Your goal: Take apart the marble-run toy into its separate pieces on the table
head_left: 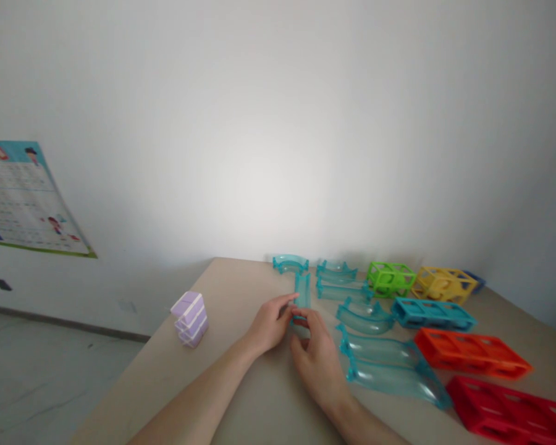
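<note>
A straight, see-through teal track piece (302,289) lies lengthwise on the table in front of me. My left hand (269,322) is at its left side near the close end, with the index finger and thumb bent in against it. Over that same close end curl the fingers of my right hand (315,346), and they hide part of the piece. Just beyond it is a curved teal track piece (291,262). To the right of my right hand are another curved track piece (365,316) and wide teal track pieces (384,361) lying side by side.
On the right stand a green frame block (391,279), a yellow one (443,283), and long blue (433,313), orange (472,352) and red (514,408) blocks. A purple-and-white stack (191,318) sits near the table's left edge. Behind is a white wall (278,136) with a poster (32,201).
</note>
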